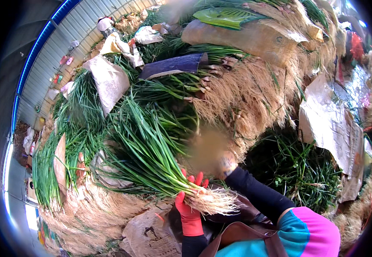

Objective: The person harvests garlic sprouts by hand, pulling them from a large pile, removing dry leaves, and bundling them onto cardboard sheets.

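My left hand (190,210), in a red glove, is closed around the root end of a bunch of green garlic (147,150). The bunch's long flat leaves fan toward the far left, while its pale roots (215,202) stick out to the right beside my fingers. My right hand (226,164) is stretched forward at the end of a dark sleeve, right of the bunch and near the fringe of roots on the pile. A brownish blur covers most of it, so its fingers and anything in them are hidden.
Heaped stalks with tan roots (246,94) rise ahead, with a rolled blue sheet (173,65) and a brown sack (241,38) on them. Loose dark green leaves (289,171) lie at right beside a white sack (329,124). More rooted bundles (87,214) are at left.
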Demonstrator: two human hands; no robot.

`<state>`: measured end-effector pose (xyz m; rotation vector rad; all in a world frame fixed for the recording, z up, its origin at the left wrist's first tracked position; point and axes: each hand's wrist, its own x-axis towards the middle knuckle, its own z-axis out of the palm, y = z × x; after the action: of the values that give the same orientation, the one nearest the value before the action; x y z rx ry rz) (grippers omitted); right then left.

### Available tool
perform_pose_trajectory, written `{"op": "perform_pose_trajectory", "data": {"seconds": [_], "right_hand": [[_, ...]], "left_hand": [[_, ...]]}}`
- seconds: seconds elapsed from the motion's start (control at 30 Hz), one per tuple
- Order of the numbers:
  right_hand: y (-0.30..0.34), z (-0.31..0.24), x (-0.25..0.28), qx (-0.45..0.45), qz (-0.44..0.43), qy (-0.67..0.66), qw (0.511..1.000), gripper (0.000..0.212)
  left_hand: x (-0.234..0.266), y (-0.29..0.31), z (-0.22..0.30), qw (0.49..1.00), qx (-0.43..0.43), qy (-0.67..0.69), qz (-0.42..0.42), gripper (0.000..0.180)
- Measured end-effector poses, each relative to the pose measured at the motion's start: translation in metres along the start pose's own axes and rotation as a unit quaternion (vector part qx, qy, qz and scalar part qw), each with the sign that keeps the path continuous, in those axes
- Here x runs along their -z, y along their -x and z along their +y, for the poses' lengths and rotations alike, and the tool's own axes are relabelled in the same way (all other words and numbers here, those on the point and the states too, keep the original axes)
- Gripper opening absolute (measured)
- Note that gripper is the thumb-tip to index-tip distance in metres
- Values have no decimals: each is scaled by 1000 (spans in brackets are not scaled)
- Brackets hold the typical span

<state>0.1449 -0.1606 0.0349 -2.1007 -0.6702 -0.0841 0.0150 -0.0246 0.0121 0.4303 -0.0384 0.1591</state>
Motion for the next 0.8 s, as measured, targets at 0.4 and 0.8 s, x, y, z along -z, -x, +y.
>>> {"op": "perform_pose_trajectory", "data": {"seconds": [0.4,0.8], "right_hand": [[5,-18,-71,-107,-57,-327,937,38],[-4,31,-31,36,-43,194,979,17]], "left_hand": [[-7,10,7,999,6,-16,29,62],[-1,1,14,993,37,-101,37,62]]}}
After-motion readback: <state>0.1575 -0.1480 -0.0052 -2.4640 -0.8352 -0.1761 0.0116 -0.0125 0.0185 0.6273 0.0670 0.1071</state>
